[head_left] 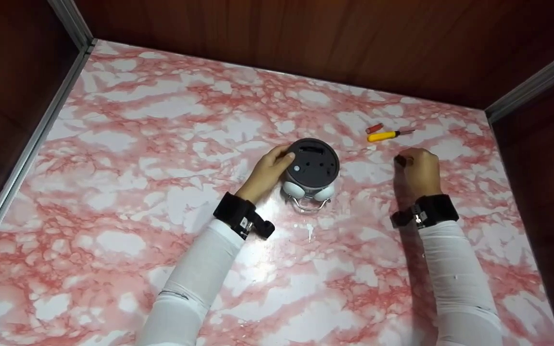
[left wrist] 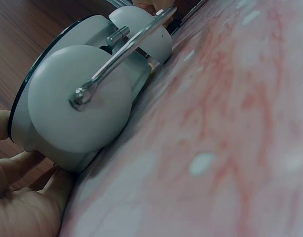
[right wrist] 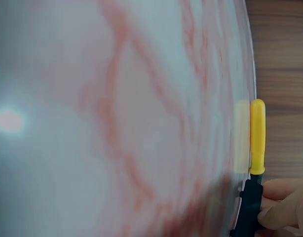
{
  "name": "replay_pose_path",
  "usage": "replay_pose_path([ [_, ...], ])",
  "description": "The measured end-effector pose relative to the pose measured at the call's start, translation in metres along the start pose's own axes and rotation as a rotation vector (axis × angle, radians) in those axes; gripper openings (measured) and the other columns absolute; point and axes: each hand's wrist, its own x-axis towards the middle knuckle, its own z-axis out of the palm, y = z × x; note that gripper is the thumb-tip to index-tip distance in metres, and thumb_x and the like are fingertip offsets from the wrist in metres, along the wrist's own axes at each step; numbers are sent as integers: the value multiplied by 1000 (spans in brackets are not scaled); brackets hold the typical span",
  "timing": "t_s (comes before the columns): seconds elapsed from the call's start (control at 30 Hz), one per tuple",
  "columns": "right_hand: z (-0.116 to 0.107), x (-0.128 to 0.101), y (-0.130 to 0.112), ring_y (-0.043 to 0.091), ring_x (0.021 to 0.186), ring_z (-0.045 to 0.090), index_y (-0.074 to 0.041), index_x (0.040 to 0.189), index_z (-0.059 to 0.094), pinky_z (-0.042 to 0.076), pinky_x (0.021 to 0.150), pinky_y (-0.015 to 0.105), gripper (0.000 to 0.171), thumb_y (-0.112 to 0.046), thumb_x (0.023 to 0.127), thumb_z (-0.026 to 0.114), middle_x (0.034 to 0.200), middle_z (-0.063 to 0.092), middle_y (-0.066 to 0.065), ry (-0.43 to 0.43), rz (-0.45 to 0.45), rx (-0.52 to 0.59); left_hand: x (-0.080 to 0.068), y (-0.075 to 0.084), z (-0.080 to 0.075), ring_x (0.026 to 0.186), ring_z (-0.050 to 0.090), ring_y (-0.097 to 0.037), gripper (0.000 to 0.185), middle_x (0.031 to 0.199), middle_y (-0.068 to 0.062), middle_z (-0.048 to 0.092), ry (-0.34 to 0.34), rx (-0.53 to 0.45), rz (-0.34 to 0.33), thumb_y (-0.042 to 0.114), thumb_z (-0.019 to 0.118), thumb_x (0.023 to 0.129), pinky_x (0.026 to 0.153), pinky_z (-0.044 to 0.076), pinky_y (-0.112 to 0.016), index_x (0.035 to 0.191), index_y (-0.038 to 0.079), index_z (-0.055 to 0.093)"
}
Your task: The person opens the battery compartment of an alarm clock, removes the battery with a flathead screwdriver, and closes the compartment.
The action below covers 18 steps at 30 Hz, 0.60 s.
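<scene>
In the head view, the left grip (head_left: 267,169) grasps the side of a twin-bell alarm clock (head_left: 312,166), which lies back-up on the worktop (head_left: 185,154), just right of that grip. The right grip (head_left: 421,168) pinches a black battery cover (head_left: 400,161); beyond it lie a yellow-handled screwdriver (head_left: 383,136) and a red battery (head_left: 374,128).

The left wrist view adds, side-on, the joint between metal handle (left wrist: 122,52) and white bell (left wrist: 77,98).

The right wrist view alone reveals the cover's small edge tabs.
</scene>
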Motion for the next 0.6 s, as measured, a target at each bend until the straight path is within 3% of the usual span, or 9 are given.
replay_pose_path([
  [0.1,2,-2,-4,39,95,66,6,99,76,52,86,52,22,11,93,55,98,72,26,-4,-10,4,0,1,0,135,52,-22,43,145,-12,56,2,-9,-7,23,56,105,114,37,-26,144,5,54],
  [0.33,5,-4,-13,42,101,66,8,104,75,52,89,56,28,15,93,50,103,71,28,-12,-42,17,-1,1,0,135,52,-21,42,144,-12,57,3,0,-11,24,56,106,114,37,-27,144,6,54],
  [0.6,9,-4,-25,40,96,67,7,104,75,54,85,54,24,13,96,53,101,71,26,5,-106,24,-1,1,1,134,53,-23,43,144,-13,56,-6,-76,-24,22,57,105,113,39,-28,144,5,53],
])
